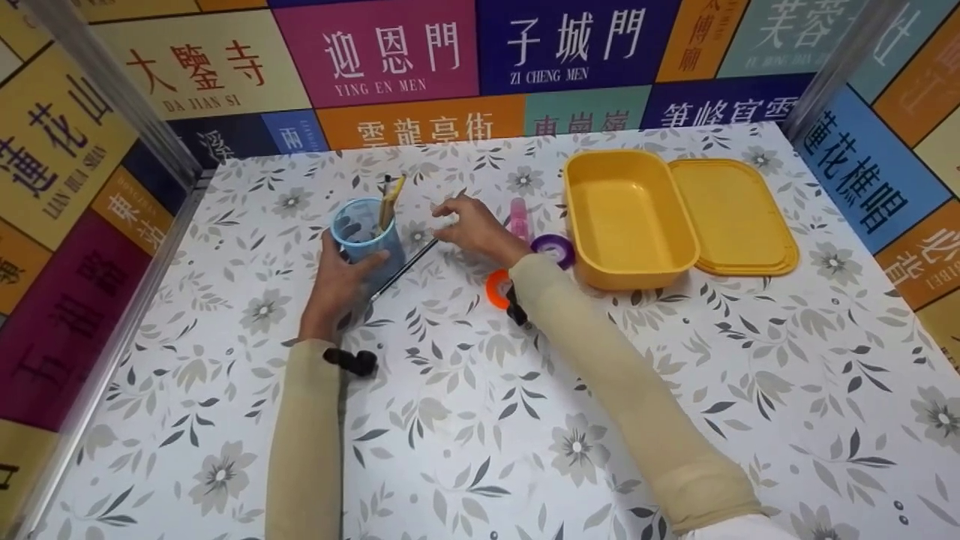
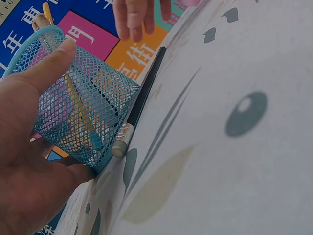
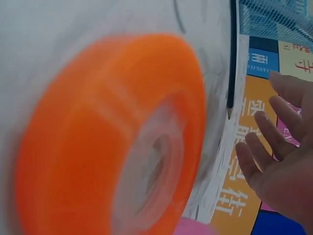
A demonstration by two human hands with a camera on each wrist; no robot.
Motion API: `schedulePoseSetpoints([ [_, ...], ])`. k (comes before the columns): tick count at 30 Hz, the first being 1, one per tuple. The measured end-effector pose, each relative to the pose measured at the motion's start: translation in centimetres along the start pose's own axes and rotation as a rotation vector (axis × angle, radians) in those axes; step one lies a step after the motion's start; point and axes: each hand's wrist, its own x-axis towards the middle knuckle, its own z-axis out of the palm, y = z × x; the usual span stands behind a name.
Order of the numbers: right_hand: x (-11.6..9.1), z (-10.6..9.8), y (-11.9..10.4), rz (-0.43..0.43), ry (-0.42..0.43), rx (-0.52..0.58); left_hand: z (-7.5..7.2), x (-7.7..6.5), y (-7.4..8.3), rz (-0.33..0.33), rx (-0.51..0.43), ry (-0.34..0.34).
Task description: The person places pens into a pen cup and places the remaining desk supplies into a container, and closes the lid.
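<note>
My left hand [image 1: 330, 289] holds a light blue mesh pen holder [image 2: 105, 83] around its side, thumb toward the front. The holder stands on the table with a yellow pencil [image 1: 392, 199] and other slim items in it. A black pencil [image 1: 405, 268] lies on the tabletop beside the holder, its eraser end [image 2: 119, 147] toward me and its sharpened tip [image 3: 229, 113] away. Just past that tip hovers my right hand [image 1: 480, 229], fingers loosely bent. In the right wrist view, nothing is in that hand and a gap separates it from the pencil.
An orange tape roll [image 1: 495, 291] lies under my right wrist. Beyond it are a purple tape roll [image 1: 564, 247] and a pink glue stick [image 1: 519, 217]. To the right stand a yellow box [image 1: 630, 277] and its lid [image 1: 739, 217]. Printed panels [image 1: 397, 52] wall the table's back and sides.
</note>
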Motion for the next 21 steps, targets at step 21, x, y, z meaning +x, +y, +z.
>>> schedulePoseSetpoints([
  [21,-0.44,-0.66,0.79,0.088,-0.078,-0.285,-0.03,-0.1,-0.05,0.032,0.027,-0.012],
])
